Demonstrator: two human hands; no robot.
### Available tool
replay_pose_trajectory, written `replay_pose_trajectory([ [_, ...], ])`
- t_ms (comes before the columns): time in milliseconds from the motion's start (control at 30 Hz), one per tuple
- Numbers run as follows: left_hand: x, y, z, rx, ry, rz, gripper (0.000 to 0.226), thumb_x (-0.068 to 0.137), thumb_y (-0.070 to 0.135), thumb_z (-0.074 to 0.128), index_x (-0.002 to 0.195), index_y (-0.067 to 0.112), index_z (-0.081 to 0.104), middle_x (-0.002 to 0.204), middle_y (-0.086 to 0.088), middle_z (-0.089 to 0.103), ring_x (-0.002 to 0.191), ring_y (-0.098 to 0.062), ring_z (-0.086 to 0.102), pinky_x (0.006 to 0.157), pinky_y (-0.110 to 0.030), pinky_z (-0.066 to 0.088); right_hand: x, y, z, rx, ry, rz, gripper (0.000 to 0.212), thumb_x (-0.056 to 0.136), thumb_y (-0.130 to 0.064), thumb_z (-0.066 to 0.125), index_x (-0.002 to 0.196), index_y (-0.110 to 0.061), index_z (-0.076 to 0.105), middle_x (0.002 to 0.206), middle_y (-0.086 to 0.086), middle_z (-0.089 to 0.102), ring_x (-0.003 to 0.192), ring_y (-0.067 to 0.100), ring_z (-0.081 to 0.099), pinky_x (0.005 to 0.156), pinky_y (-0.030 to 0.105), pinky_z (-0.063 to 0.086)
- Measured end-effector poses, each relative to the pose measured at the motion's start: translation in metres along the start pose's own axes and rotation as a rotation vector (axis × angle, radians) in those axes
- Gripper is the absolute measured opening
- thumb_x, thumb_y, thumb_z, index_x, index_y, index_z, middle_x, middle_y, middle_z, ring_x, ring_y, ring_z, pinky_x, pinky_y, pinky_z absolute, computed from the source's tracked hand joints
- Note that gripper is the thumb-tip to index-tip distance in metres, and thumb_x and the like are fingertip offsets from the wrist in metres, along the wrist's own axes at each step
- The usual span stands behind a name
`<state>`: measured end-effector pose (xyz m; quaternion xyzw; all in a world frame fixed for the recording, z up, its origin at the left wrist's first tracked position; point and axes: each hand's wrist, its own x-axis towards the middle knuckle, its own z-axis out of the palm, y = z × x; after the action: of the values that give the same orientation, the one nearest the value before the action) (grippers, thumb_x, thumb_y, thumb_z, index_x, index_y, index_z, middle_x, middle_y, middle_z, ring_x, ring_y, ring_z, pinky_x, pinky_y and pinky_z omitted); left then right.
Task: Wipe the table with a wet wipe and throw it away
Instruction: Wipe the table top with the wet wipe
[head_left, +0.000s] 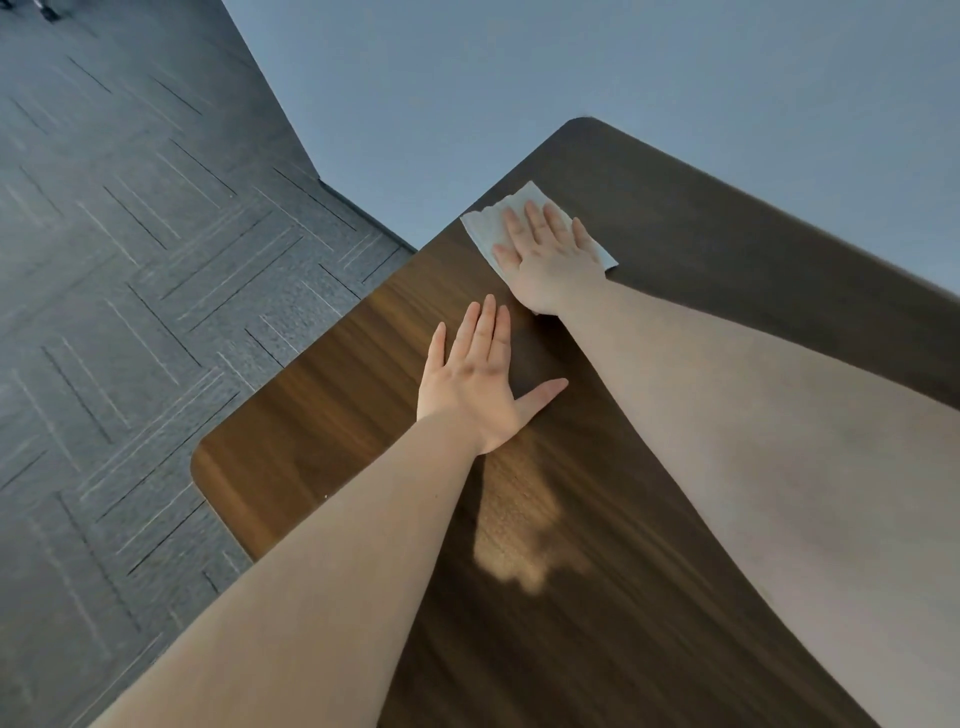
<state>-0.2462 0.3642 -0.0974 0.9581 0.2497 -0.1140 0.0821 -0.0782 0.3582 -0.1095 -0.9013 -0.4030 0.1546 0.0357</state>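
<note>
From my feed, the right hand (548, 260) is lying flat with fingers spread, pressing down on the wet wipe (485, 226), not gripping it, just palm on top. The wipe's sitting spread out by the far left edge of the table (322, 415), near its far corner. The left hand (475, 382) is resting open and flat on the wood closer to me, holding nothing, thumb sticking out to the side. Beyond the table edge I'm seeing grey patterned carpet (130, 260) and a plain wall (519, 67).
</note>
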Motion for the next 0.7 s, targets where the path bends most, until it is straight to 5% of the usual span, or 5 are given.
replay_pose_trajectory([
  [333, -0.006, 0.014, -0.002, 0.130, 0.009, 0.134, 0.082, 0.088, 0.069, 0.004, 0.151, 0.017, -0.006, 0.160, 0.001, -0.008, 0.147, -0.014, -0.007, 0.117, -0.037, -0.003, -0.110, 0.077, 0.009, 0.150, 0.058, 0.345, 0.056, 0.099, -0.044, 0.008, 0.151, -0.026, -0.004, 0.161, 0.000, -0.007, 0.147, 0.018, -0.010, 0.117, 0.039, -0.011],
  [700, -0.036, 0.186, 0.003, 0.142, -0.066, 0.488, 0.077, 0.093, 0.062, 0.011, 0.151, 0.014, -0.006, 0.160, 0.001, -0.008, 0.146, -0.013, -0.009, 0.119, -0.036, 0.000, -0.300, 0.227, 0.031, 0.136, 0.105, 0.688, 0.058, 0.099, -0.046, 0.006, 0.150, -0.025, -0.009, 0.161, 0.001, -0.008, 0.147, 0.018, -0.011, 0.118, 0.039, -0.008],
])
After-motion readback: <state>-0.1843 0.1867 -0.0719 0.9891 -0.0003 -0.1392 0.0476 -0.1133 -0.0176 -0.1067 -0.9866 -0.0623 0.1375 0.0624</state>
